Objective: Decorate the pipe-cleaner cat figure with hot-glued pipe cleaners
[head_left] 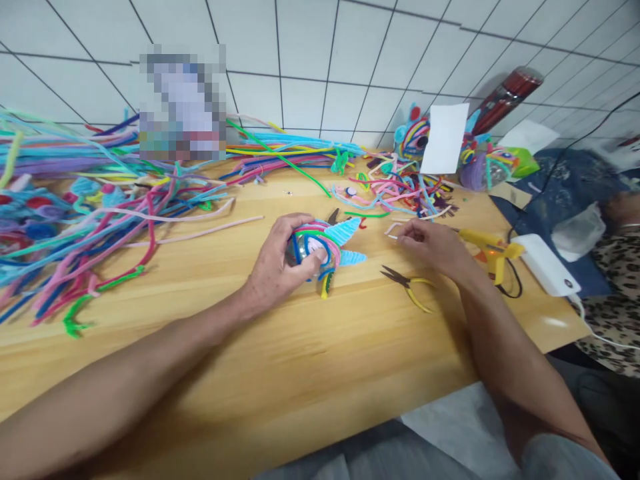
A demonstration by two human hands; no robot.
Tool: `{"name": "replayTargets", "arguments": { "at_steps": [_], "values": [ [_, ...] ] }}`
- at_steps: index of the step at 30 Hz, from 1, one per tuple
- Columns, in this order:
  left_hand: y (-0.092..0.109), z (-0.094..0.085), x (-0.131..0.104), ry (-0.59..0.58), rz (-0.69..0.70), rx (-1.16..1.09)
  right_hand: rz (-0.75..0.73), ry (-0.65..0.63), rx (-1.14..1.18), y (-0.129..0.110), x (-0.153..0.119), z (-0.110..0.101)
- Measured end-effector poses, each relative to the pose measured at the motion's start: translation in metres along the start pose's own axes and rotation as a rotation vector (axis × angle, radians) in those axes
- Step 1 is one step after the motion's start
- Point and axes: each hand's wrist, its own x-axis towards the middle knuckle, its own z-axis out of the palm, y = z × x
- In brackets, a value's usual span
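My left hand (285, 257) is closed around a craft figure (334, 235) with a clear round body. Colourful pipe cleaners wrap the figure, a white eye disc sits under my thumb, and two light-blue fins point right. To the right, my right hand (423, 241) pinches a thin, pale piece of pipe cleaner (391, 232) just above the table; its far end is hidden by the fingers. Below that hand lies a pair of scissors (411, 288) with yellow handles and dark blades. Just beyond the right wrist rests a yellow glue gun (495, 253) with an orange light.
Long pipe cleaners (100, 233) pile up on the left, and cut scraps (400, 190) lie at the back. Further figures (490, 167), a white card (445, 139) and a red flask (507, 100) stand by the tiled wall. A white power bank (547, 265) lies right, near another person's sleeve (613, 293).
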Motion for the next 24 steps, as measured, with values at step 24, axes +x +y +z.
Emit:
{"name": "replayTargets", "arguments": {
  "at_steps": [24],
  "values": [
    [0.0, 0.001, 0.002, -0.013, 0.074, 0.021, -0.199, -0.104, -0.1, -0.061, -0.018, 0.009]
  ]
}}
